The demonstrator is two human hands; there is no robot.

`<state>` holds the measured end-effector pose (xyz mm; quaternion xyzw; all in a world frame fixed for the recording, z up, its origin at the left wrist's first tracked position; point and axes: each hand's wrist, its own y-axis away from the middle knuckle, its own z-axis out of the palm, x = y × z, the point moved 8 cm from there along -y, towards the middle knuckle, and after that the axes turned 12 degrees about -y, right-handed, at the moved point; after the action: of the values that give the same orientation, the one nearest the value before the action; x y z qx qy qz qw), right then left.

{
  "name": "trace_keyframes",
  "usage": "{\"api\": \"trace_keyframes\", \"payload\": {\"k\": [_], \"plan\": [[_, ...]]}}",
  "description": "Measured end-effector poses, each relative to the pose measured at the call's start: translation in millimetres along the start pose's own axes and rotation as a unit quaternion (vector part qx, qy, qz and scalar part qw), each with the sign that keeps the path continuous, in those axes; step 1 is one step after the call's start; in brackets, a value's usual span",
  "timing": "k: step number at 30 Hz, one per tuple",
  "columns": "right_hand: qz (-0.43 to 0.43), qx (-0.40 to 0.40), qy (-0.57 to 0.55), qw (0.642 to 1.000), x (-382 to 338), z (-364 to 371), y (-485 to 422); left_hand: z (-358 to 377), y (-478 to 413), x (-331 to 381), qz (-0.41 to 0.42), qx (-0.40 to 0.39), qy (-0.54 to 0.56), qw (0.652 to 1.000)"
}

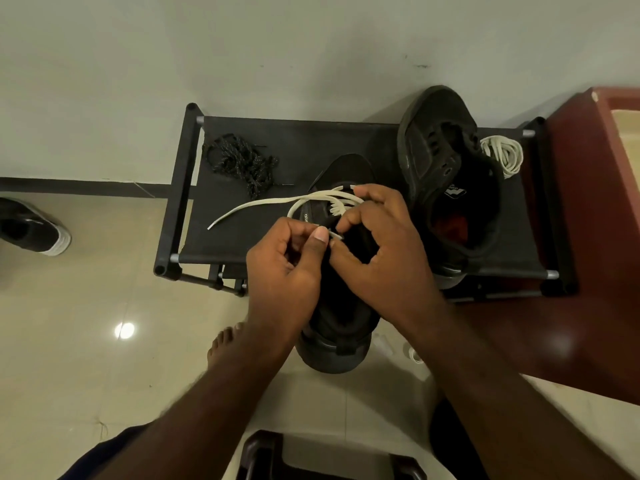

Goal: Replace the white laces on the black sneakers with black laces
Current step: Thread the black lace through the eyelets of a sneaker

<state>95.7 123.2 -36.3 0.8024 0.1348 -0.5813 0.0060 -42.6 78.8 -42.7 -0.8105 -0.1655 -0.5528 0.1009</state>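
Being pinched at its tip by the left hand (287, 268), the white lace (277, 202) is lying looped over the sneaker (341, 323), itself being clasped by the right hand (384, 251).

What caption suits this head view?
Left hand and right hand work the white lace on a black sneaker; black laces lie nearby.

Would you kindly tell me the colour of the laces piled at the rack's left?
The laces are black with pale flecks; head view.

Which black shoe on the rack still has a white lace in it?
The near sneaker, where the left hand pinches the white lace threaded through it. The far sneaker has none; a coiled lace lies beside it.
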Motion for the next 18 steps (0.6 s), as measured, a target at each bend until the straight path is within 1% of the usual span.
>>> {"api": "trace_keyframes", "payload": {"k": [4, 6, 9, 11, 15, 18], "plan": [[0.003, -0.014, 0.037, 0.999, -0.8, 1.6, 1.3, 1.3, 0.6, -0.1, 0.002, -0.007, 0.001, 1.0], [0.018, -0.025, 0.021, 0.999, -1.7, 1.9, 1.2, 1.9, 0.9, -0.4, 0.002, -0.007, 0.001, 1.0], [0.052, -0.05, -0.031, 0.997, -2.7, 2.0, 0.4, 1.7, 1.9, -0.2, -0.004, -0.002, -0.009, 1.0], [0.06, -0.064, -0.039, 0.995, -4.7, 2.2, 0.7, 0.7, 1.7, -0.9, -0.011, 0.005, -0.007, 1.0], [0.061, -0.071, 0.042, 0.995, -7.2, 2.6, 5.3, 0.5, 1.3, -0.2, -0.01, 0.008, -0.005, 1.0], [0.032, -0.051, 0.066, 0.996, -9.4, -1.0, 6.0, -0.3, 3.2, 1.9, -0.006, 0.005, -0.021, 1.0]]}}
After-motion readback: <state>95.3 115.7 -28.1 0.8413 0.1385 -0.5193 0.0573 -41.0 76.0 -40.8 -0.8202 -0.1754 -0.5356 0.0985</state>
